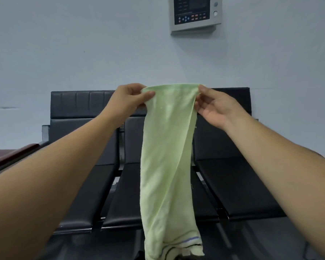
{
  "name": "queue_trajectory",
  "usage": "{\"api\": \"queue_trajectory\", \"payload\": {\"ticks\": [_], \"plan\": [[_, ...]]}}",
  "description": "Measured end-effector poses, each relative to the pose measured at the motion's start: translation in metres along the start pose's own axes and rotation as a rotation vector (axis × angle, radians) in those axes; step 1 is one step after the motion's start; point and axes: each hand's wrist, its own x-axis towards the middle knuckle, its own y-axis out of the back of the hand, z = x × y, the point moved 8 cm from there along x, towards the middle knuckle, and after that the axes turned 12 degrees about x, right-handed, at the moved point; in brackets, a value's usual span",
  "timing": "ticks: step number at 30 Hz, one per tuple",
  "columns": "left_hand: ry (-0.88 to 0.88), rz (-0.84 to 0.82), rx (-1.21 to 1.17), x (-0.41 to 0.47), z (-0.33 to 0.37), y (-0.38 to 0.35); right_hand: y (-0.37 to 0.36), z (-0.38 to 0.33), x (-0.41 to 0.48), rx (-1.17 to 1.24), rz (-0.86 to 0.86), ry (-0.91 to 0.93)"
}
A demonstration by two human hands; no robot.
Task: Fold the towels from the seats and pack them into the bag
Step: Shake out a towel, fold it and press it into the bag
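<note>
Your left hand [129,96] and right hand [212,107] each pinch a top corner of the pale green towel [167,166]; it hangs lengthwise before the black seats [238,184], probably to straighten for folding.

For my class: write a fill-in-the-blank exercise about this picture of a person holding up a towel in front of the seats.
The left hand and the right hand hold up a light ____ towel.
Each hand pinches one ____ corner of the towel.
Behind the towel stands a row of ____ seats.
A control panel hangs on the ____ above the seats.
Missing words: green, top, black, wall.
</note>
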Motion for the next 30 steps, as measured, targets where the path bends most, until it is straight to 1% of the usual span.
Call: {"api": "queue_trajectory", "payload": {"ticks": [1,3,4,5,7,10,12,14,16,19,21,24,25,27,28,29,30], "plan": [[0.019,-0.024,0.141,0.003,-0.001,-0.003,0.002,0.001,0.002,-0.102,0.018,-0.014],[0.052,-0.013,0.443,0.005,-0.011,-0.006,0.017,0.002,0.004,-0.55,0.107,0.025],[0.058,0.012,0.501,0.005,-0.014,-0.005,0.023,0.0,0.005,-0.704,0.152,0.07],[0.058,0.027,0.503,0.004,-0.016,-0.007,0.028,-0.001,0.005,-0.752,0.177,0.107],[0.055,0.034,0.463,0.001,-0.022,-0.012,0.03,-0.001,0.005,-0.675,0.153,0.139],[0.081,0.027,0.382,-0.001,-0.032,-0.019,0.031,0.004,0.007,-0.59,0.087,0.134],[0.116,0.024,0.292,-0.001,-0.041,-0.02,0.038,0.011,0.009,-0.612,0.077,0.068],[0.154,0.005,0.245,-0.002,-0.052,-0.022,0.046,0.021,0.009,-0.712,0.049,-0.034],[0.186,-0.042,0.21,-0.008,-0.06,-0.028,0.053,0.033,0.008,-0.805,-0.019,-0.105],[0.224,-0.111,0.037,-0.018,-0.07,-0.042,0.048,0.046,0.003,-0.735,-0.136,-0.113],[0.254,-0.154,-0.034,-0.023,-0.073,-0.053,0.042,0.057,-0.003,-0.682,-0.195,-0.133],[0.262,-0.21,-0.08,-0.027,-0.075,-0.07,0.035,0.091,-0.019,-0.734,-0.297,-0.267],[0.263,-0.229,-0.062,-0.028,-0.076,-0.076,0.033,0.105,-0.025,-0.76,-0.326,-0.315],[0.256,-0.232,0.016,-0.033,-0.077,-0.084,0.033,0.122,-0.031,-0.785,-0.333,-0.345],[0.258,-0.22,0.007,-0.035,-0.079,-0.087,0.032,0.124,-0.031,-0.773,-0.315,-0.329],[0.276,-0.22,-0.073,-0.038,-0.083,-0.09,0.032,0.124,-0.028,-0.735,-0.285,-0.307],[0.304,-0.257,-0.195,-0.042,-0.09,-0.095,0.034,0.122,-0.025,-0.67,-0.243,-0.289]]}}
